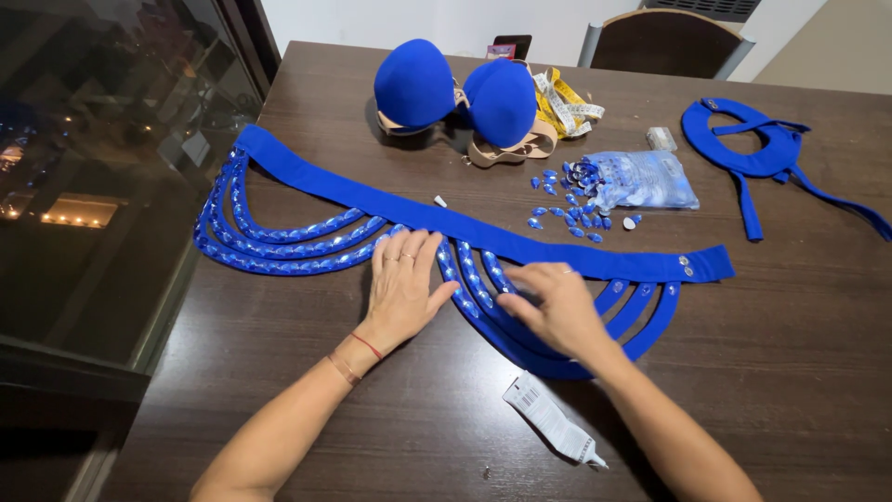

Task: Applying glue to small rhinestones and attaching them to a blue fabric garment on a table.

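A long blue fabric belt (483,228) with hanging loops lay across the dark wooden table (799,372), and its long axis ran from the far left to the near right in front of the person. The left hand (401,284) rested flat on the middle of the belt, fingers spread and holding nothing, only pressing the fabric down. The right hand (556,302) was just beside it, on the right group of loops (641,311), with the fingertips drawn together on one strip; whether a small gem was pinched between them, I could not tell. The left group of loops (279,246) was already covered with shiny blue gems, and it lay nearer to the left hand. Loose gems (567,209) and a clear bag (650,179) of them were beyond the belt, nearer to the right hand. A white glue tube (550,418) lay on the near side, close to the right forearm.
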